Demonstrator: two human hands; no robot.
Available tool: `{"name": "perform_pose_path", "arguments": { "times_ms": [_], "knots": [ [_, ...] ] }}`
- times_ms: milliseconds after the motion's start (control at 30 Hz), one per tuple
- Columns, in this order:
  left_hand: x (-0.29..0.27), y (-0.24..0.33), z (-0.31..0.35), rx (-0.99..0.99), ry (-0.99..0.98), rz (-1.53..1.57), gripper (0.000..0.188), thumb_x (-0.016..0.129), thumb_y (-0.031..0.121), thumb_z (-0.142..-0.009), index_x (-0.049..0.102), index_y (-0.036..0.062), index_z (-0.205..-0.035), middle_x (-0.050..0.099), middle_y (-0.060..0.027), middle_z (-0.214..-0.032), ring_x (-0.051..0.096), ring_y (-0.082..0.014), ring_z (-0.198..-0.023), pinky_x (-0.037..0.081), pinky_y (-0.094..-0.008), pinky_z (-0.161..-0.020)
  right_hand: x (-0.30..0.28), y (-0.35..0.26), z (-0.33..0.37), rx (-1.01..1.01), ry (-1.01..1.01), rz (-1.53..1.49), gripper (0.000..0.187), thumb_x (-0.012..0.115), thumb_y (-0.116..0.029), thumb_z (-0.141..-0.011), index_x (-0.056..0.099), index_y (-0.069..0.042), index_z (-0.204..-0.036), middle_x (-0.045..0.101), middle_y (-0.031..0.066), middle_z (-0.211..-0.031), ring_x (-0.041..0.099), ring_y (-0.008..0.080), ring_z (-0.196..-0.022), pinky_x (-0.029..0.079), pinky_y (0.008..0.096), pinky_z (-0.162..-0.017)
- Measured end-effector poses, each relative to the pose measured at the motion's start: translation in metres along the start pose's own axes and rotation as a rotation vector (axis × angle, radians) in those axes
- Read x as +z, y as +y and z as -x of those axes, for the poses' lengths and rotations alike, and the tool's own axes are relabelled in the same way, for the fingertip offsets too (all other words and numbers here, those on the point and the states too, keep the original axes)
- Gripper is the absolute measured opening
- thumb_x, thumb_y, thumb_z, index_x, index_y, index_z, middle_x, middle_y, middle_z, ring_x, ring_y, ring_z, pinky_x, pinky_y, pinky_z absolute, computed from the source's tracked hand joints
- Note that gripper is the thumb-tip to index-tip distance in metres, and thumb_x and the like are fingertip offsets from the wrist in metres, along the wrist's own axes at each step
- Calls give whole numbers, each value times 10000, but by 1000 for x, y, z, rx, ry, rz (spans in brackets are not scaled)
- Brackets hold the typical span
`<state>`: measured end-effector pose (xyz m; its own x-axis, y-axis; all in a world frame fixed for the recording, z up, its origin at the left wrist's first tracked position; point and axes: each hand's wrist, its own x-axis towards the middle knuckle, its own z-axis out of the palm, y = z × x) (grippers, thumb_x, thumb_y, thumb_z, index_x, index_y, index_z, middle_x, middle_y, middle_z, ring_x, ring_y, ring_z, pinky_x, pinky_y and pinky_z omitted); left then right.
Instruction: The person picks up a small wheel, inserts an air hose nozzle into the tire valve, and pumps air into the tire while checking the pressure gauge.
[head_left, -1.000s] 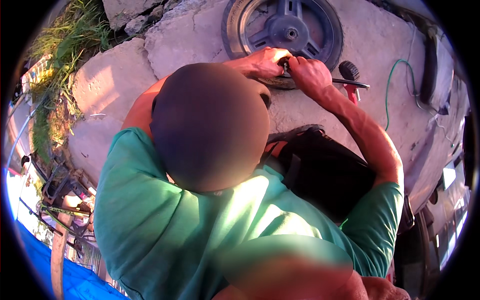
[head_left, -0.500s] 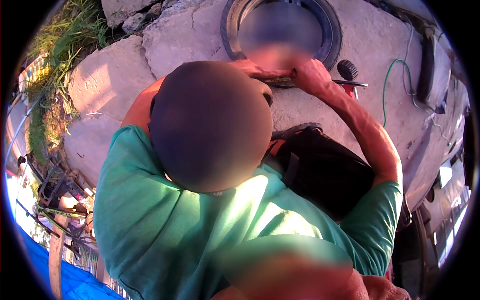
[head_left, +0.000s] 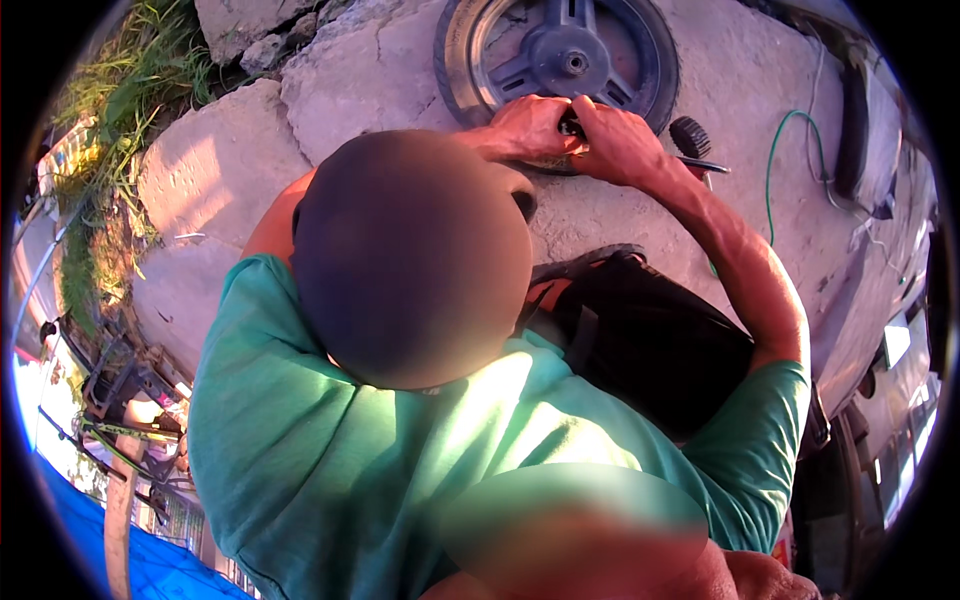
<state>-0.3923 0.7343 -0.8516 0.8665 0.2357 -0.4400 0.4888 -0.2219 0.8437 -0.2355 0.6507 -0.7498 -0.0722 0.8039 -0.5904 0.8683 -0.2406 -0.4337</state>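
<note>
A scooter-like wheel (head_left: 655, 75) with a dark tyre and three-spoked rim lies flat on the concrete at the top. Over its near edge, my left hand (head_left: 530, 127) and my right hand (head_left: 620, 145) meet, both with curled fingers. Between them shows a small dark thing (head_left: 571, 124), too hidden to name. My right forearm comes up from a green sleeve (head_left: 745, 450). A large dark brown rounded shape (head_left: 415, 260) covers much of my left forearm.
Right of the wheel are a ribbed black round piece (head_left: 691, 137) and a dark-shafted tool (head_left: 704, 165). Further right, a green cord (head_left: 770, 180) trails on the concrete. Black fabric (head_left: 650, 350) lies below my hands. Grass (head_left: 130, 110) and broken slabs (head_left: 225, 165) border the left.
My hands have shifted slightly left and stay close together at the wheel's near edge. The wheel's hub, blurred before, now shows clearly. The brown shape has moved a little left.
</note>
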Motion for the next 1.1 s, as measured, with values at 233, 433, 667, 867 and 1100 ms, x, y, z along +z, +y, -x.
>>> {"name": "perform_pose_path", "arguments": {
  "times_ms": [233,433,667,867,1100],
  "knots": [
    [5,-9,-4,-38,-50,15,584,781,547,-849,747,66,-1180,787,-177,-1093,752,-355,-1041,578,-444,-932,-83,12,73,-212,73,-277,440,809,-199,-858,676,-56,-1252,734,143,-1045,730,295,-964,593,406,-853],
    [-8,4,5,-30,-9,-6,586,797,481,-862,731,6,-1200,783,-184,-1134,761,-327,-1049,591,-411,-931,-122,105,154,378,-228,-582,323,794,-227,-850,728,-3,-1074,753,92,-918,714,176,-874,574,342,-822],
    [-8,16,0,-64,-77,2,554,822,394,-906,700,-8,-1267,776,-190,-1171,755,-292,-1095,580,-391,-985,58,198,145,580,30,-54,475,774,-397,-823,713,-77,-1169,742,165,-1149,716,374,-1090,566,490,-919],
    [-9,11,1,-48,-73,-15,528,836,360,-904,702,-6,-1260,779,-183,-1156,759,-278,-1086,580,-382,-984,97,222,126,578,142,-108,305,684,-346,-958,695,-102,-1140,729,193,-1151,695,425,-1087,550,549,-892],
    [-14,15,3,-86,-97,47,556,815,355,-867,703,-8,-1272,781,-186,-1156,756,-287,-1081,572,-390,-982,93,218,138,546,329,-402,315,638,-330,-1049,651,-16,-1079,728,262,-974,712,468,-968,539,523,-797]
  ]
}}
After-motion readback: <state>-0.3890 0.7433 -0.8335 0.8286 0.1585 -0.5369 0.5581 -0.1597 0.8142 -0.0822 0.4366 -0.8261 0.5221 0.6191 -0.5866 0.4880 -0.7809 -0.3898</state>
